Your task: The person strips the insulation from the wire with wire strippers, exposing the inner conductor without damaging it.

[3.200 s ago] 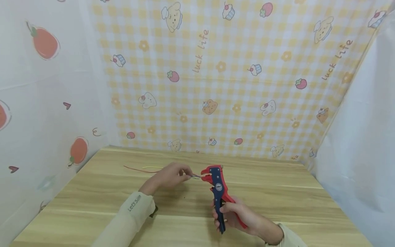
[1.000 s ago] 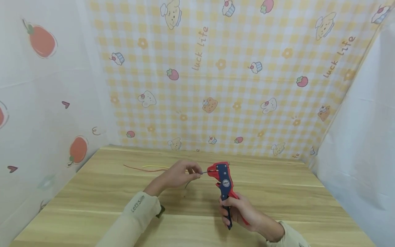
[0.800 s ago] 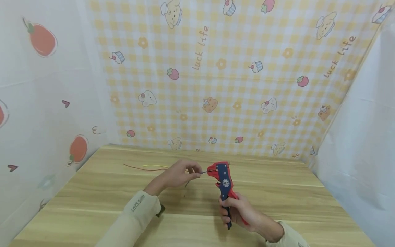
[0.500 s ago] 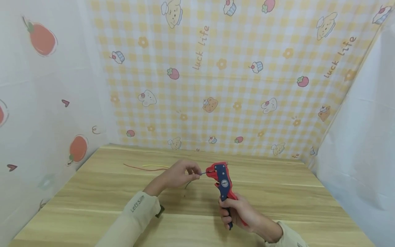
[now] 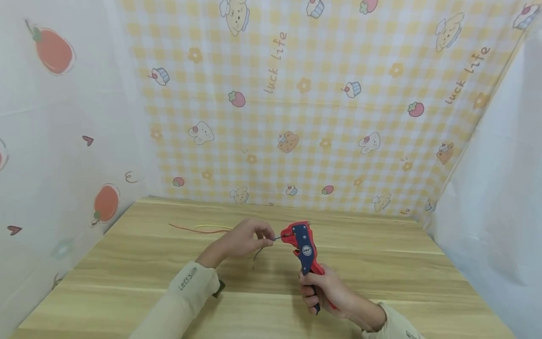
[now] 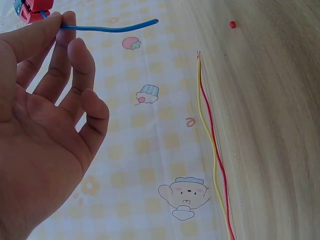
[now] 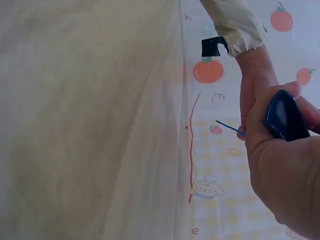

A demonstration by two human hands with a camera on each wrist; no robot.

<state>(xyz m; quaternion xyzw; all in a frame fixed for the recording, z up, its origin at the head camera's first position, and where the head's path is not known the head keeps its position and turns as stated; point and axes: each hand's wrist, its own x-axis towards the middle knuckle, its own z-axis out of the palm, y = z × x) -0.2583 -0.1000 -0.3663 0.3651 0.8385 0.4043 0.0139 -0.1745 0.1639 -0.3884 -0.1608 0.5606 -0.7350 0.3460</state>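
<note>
In the head view my left hand (image 5: 245, 239) pinches a blue wire (image 5: 277, 238) between thumb and forefinger, just left of the tool's mouth. The wire's other end hangs below the hand; the left wrist view shows this blue wire (image 6: 110, 29) sticking out past the fingertips. My right hand (image 5: 329, 288) grips a red and dark-blue wire stripper (image 5: 303, 242) by its handles, which stand close together. The stripper's head is upright, its red mouth facing left with the wire's near end inside, hidden. One dark-blue handle end (image 7: 286, 117) shows in the right wrist view.
A red wire (image 6: 220, 170) and a yellow wire (image 6: 203, 112) lie side by side on the wooden table (image 5: 381, 268), behind the left hand. A tiny red piece (image 6: 232, 24) lies near their ends. A checked cloth (image 5: 322, 155) hangs along the table's back edge.
Earlier the stripper's mouth stood wide with the wire at its front; now the wire is between its jaws. Its handles have drawn closer together, and the tool has lately shifted slightly left.
</note>
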